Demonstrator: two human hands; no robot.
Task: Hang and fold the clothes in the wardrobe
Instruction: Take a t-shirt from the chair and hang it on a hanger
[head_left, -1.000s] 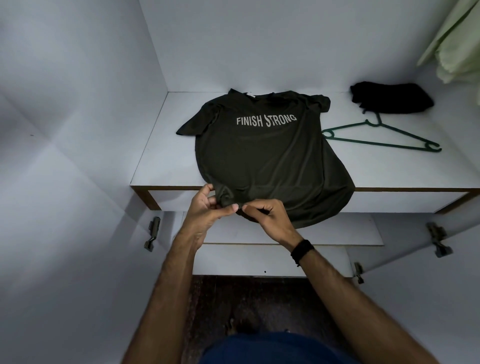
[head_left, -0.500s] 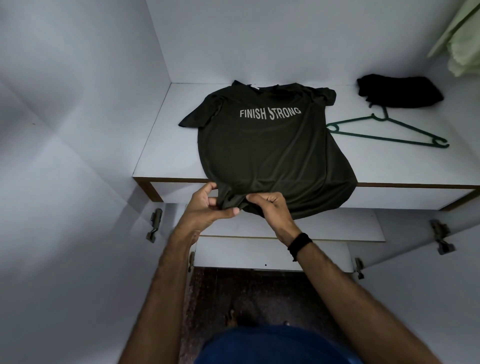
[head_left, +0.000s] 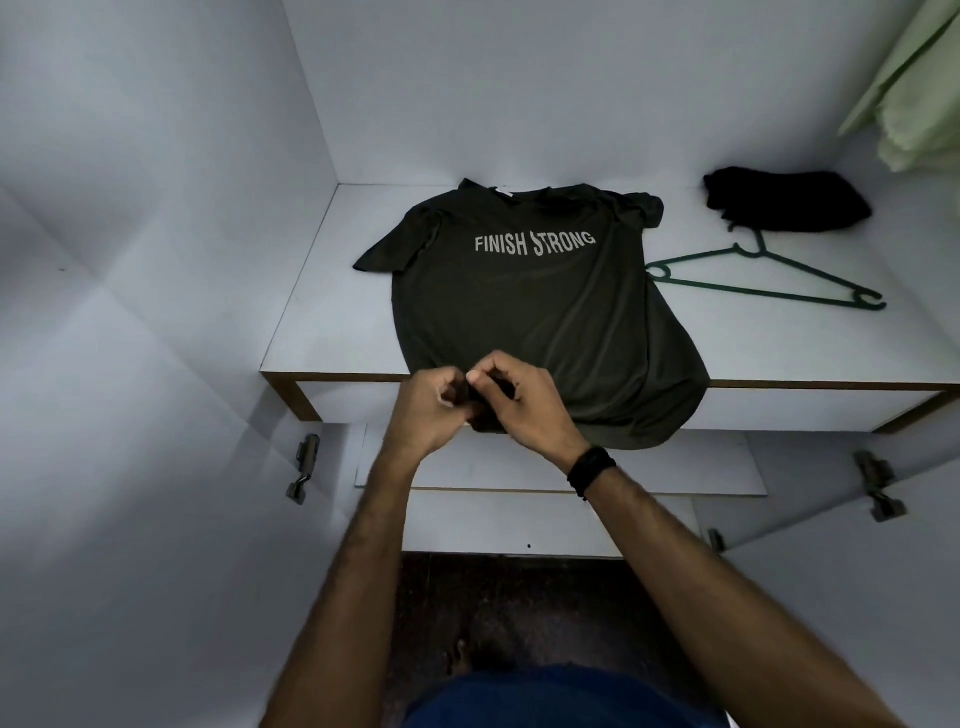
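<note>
A dark olive T-shirt (head_left: 530, 306) printed "FINISH STRONG" lies face up on the white wardrobe shelf (head_left: 332, 312), its hem hanging over the front edge. My left hand (head_left: 431, 410) and my right hand (head_left: 519, 405) are close together at the hem's left part, and both pinch the fabric with curled fingers. A green plastic hanger (head_left: 763, 275) lies flat on the shelf to the right of the shirt. Behind the hanger sits a folded black garment (head_left: 784, 205).
A pale green garment (head_left: 914, 88) hangs at the top right. White wardrobe walls close in on the left and back. Lower shelves (head_left: 561, 467) and door hinges (head_left: 304, 467) show below the shelf edge. Dark floor lies beneath my arms.
My hands have drawn closer together at the hem and risen slightly toward the shelf edge, bunching the fabric between them. The shirt's body stays in place.
</note>
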